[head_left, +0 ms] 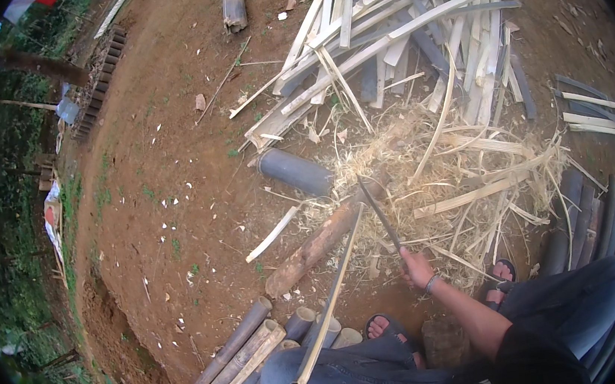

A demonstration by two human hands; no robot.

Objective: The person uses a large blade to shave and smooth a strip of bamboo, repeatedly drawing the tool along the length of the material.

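Observation:
My right hand (415, 269) is closed round the handle of a long-bladed knife (379, 214). The blade points up and left, away from me, over the wood shavings. A long split bamboo strip (329, 311) slants from the lower edge, across my left thigh, with its far end beside the blade. Whether strip and blade touch, I cannot tell. That end lies over a log (313, 250) on the ground. My left hand is out of view.
A heap of pale shavings (465, 198) spreads in front of me. Beyond it lies a pile of split bamboo strips (410, 24). A dark bamboo section (294, 171) rests near the log. Cut bamboo pieces (237, 342) lie by my left leg, more bamboo poles (588, 219) at right.

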